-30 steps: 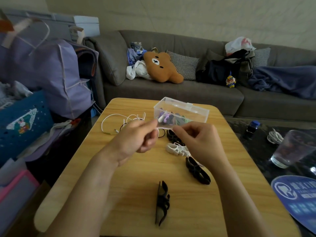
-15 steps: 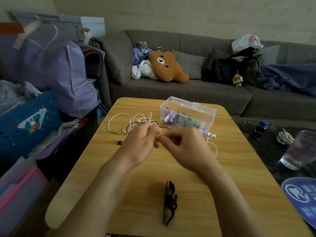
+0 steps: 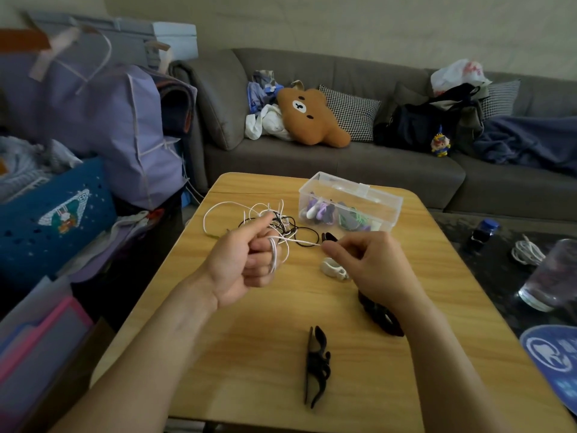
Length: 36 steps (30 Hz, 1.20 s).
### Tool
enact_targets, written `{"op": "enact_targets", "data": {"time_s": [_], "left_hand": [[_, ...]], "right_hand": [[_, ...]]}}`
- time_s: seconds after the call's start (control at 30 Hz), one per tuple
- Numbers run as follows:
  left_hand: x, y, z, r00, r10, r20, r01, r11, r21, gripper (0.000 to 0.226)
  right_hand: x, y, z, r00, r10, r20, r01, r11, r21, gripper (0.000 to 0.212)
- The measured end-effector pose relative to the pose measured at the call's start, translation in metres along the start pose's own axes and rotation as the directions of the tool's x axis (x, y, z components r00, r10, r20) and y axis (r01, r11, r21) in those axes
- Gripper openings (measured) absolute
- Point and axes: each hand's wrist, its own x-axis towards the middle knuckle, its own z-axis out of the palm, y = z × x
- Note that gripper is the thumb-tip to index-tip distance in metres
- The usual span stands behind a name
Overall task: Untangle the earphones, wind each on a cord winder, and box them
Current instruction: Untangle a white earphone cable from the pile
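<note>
A tangle of white earphone cord [image 3: 218, 210] and black earphone cord [image 3: 307, 230] lies on the wooden table [image 3: 256, 354], left of a clear plastic box [image 3: 379, 203] holding wound earphones. My left hand [image 3: 242, 265] is closed on a small coil of the white cord wrapped round its fingers. My right hand [image 3: 371, 265] pinches the same cord a short way to the right, pulled taut between the hands. A white cord winder [image 3: 332, 268] lies under my right hand. One black winder [image 3: 317, 367] lies near the front, another [image 3: 382, 317] by my right wrist, a third [image 3: 327, 236] behind my fingertips.
A grey sofa [image 3: 343, 164] with a bear cushion [image 3: 307, 115] and bags stands behind the table. Purple bags [image 3: 103, 120] and a blue crate [image 3: 53, 210] crowd the left. On the dark side table at the right are a glass [image 3: 552, 276], a small bottle [image 3: 482, 231] and a coiled white cable [image 3: 527, 253].
My hands have drawn apart, stretching the white cord between them. A coil of it now shows round my left fingers. The white winder and second black winder are uncovered again.
</note>
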Motion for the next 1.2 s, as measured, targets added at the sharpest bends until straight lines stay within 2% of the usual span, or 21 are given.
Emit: {"op": "enact_targets", "data": {"time_s": [0.07,0.1,0.2,0.3,0.4,0.57,0.67,0.77,0.87,0.93,1.0,1.1,1.2], "left_hand": [[-0.003,0.005,-0.006,0.994,-0.038,0.107,0.04,0.999,-0.021,0.049],[-0.005,0.006,-0.009,0.986,-0.067,0.152,0.062,0.997,0.033,0.049],[-0.007,0.003,-0.007,0.955,-0.174,0.241,0.067,0.917,0.394,0.053],[-0.007,-0.003,0.005,0.958,-0.227,0.176,0.086,0.81,0.579,0.056],[-0.008,-0.004,0.016,0.966,-0.231,0.118,0.124,0.812,0.57,0.051],[0.003,-0.01,0.012,0.983,-0.159,-0.088,0.181,0.825,0.536,0.051],[0.004,-0.012,0.013,0.979,-0.181,-0.094,0.203,0.83,0.519,0.044],[0.004,-0.011,0.014,0.981,-0.186,-0.06,0.194,0.884,0.426,0.043],[0.002,-0.007,0.011,0.987,-0.161,0.017,0.158,0.98,0.123,0.042],[0.002,-0.003,0.007,0.99,-0.117,0.077,0.122,0.99,-0.066,0.038],[0.003,-0.001,0.005,0.989,-0.068,0.133,0.093,0.978,-0.186,0.034],[0.004,-0.003,0.012,0.989,0.036,0.142,0.011,0.948,-0.318,0.02],[0.007,-0.006,0.018,0.995,0.088,0.037,-0.074,0.958,-0.278,0.041]], "right_hand": [[0.001,0.002,-0.007,0.999,0.034,-0.004,-0.033,0.995,0.096,0.026],[0.001,0.002,-0.01,0.999,0.048,-0.015,-0.046,0.99,0.134,0.027],[0.001,0.003,-0.017,0.991,0.067,-0.12,-0.048,0.988,0.15,0.026],[0.001,0.0,-0.02,0.964,0.077,-0.253,-0.03,0.983,0.183,0.026],[0.001,-0.002,-0.023,0.931,0.076,-0.356,-0.003,0.979,0.202,0.024],[-0.001,-0.002,-0.024,0.93,0.097,-0.356,-0.011,0.972,0.236,0.025],[-0.001,-0.005,-0.026,0.933,0.119,-0.34,-0.002,0.946,0.326,0.023],[0.001,-0.005,-0.027,0.928,0.151,-0.34,-0.022,0.935,0.355,0.023],[0.003,0.001,-0.029,0.955,0.194,-0.225,-0.137,0.96,0.244,0.032],[0.002,0.004,-0.029,0.973,0.219,-0.077,-0.21,0.971,0.113,0.032],[0.001,0.004,-0.027,0.97,0.229,0.078,-0.229,0.973,-0.01,0.029],[0.0,-0.002,-0.015,0.95,0.204,0.236,-0.17,0.973,-0.158,0.03],[-0.004,-0.014,0.002,0.924,0.091,0.372,-0.008,0.976,-0.218,0.028]]}}
